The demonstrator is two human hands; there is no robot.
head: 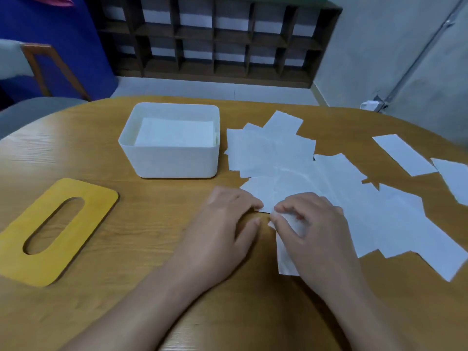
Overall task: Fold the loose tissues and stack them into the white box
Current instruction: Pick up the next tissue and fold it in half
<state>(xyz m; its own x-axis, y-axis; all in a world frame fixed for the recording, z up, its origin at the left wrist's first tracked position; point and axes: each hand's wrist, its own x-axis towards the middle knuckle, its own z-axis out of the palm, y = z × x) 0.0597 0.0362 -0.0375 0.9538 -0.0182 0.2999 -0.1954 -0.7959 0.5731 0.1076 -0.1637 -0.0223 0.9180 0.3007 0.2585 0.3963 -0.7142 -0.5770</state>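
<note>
The white box (174, 162) stands open on the wooden table, centre left, with a stack of folded tissues (176, 134) inside. Several loose white tissues (283, 158) lie spread over the table to its right. My right hand (314, 231) pinches a crumpled tissue (285, 259) near the front edge of that spread. My left hand (222, 224) lies beside it, palm down, its fingertips touching the corner of a flat tissue; its fingers hold nothing.
A yellow box lid (83, 214) with an oval slot lies flat at the left. More tissues (405, 154) lie toward the table's right edge. A chair (38, 107) stands beyond the table's far left, and a dark shelf unit (215, 36) lines the wall.
</note>
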